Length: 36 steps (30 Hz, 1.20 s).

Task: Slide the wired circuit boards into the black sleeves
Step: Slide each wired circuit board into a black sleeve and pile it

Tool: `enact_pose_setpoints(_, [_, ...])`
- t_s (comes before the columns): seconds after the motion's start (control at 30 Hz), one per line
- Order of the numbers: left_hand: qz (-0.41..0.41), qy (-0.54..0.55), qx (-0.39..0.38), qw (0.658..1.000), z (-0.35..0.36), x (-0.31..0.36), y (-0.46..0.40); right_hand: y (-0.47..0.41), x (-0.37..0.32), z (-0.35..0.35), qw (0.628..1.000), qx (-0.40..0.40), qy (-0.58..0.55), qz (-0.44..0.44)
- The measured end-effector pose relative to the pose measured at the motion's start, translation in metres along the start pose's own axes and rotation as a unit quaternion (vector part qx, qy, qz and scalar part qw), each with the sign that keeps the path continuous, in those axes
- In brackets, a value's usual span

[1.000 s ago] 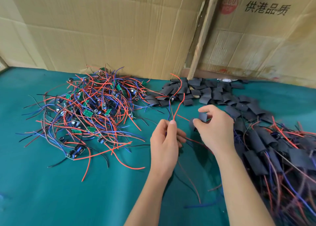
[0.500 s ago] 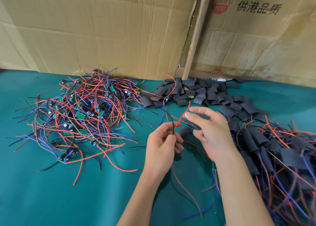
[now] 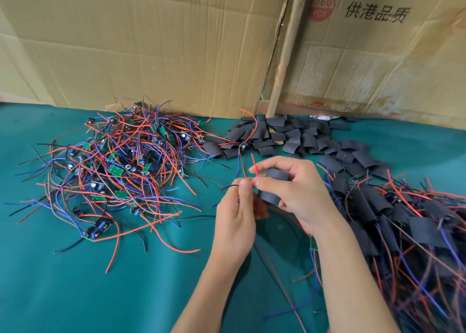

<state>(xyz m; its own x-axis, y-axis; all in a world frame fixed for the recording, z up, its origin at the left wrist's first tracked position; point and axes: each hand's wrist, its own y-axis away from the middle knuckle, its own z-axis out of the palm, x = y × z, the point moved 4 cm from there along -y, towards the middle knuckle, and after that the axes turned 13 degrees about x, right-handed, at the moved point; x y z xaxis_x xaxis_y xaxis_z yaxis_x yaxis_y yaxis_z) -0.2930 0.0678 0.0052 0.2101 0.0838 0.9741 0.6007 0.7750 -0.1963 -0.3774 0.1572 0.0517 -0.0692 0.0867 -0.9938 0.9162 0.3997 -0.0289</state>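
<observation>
My right hand [image 3: 300, 194] grips a black sleeve [image 3: 272, 186] over the middle of the green table. A red wire tip [image 3: 254, 166] sticks up out of the sleeve's top end. My left hand [image 3: 237, 219] pinches a thin black wire [image 3: 229, 186] right beside the sleeve; the board on these wires is hidden by my hands. A tangle of wired circuit boards [image 3: 113, 166] with red, blue and black leads lies to the left. Empty black sleeves [image 3: 290, 135] are heaped at the back centre.
Sleeved boards with trailing wires [image 3: 408, 221] are piled at the right. Cardboard sheets [image 3: 151, 42] and a wooden strip [image 3: 285, 52] stand along the table's far edge. Green cloth [image 3: 75, 295] covers the near left of the table.
The sleeve has turned upright in my right hand and the red wire now pokes out of its top. My left hand has closed in against the sleeve, still pinching the wires.
</observation>
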Motion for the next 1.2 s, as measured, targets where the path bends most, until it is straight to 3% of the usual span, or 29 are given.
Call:
enact_pose_setpoints(0.13, [-0.028, 0.063, 0.031, 0.997, -0.005, 0.003, -0.003, 0.001, -0.004, 0.003, 0.996, -0.022, 0.079, -0.036])
enact_pose_setpoints(0.37, [-0.024, 0.053, -0.027, 0.998, -0.003, 0.003, -0.002, 0.004, -0.009, 0.010, 0.993, -0.080, 0.085, -0.024])
enact_pose_setpoints(0.63, [-0.029, -0.014, -0.048, 0.998, -0.002, 0.000, -0.001, 0.000, -0.017, -0.012, 0.997, 0.061, -0.016, -0.032])
enact_pose_setpoints(0.83, [-0.035, -0.026, -0.073, 0.996, 0.000, 0.003, 0.002, 0.005, -0.016, 0.001, 0.999, -0.043, 0.022, -0.016])
enact_pose_setpoints(1.2, [-0.069, -0.020, -0.186, 0.980, -0.006, 0.012, 0.011, 0.008, -0.029, -0.004, 0.995, -0.086, 0.026, -0.052])
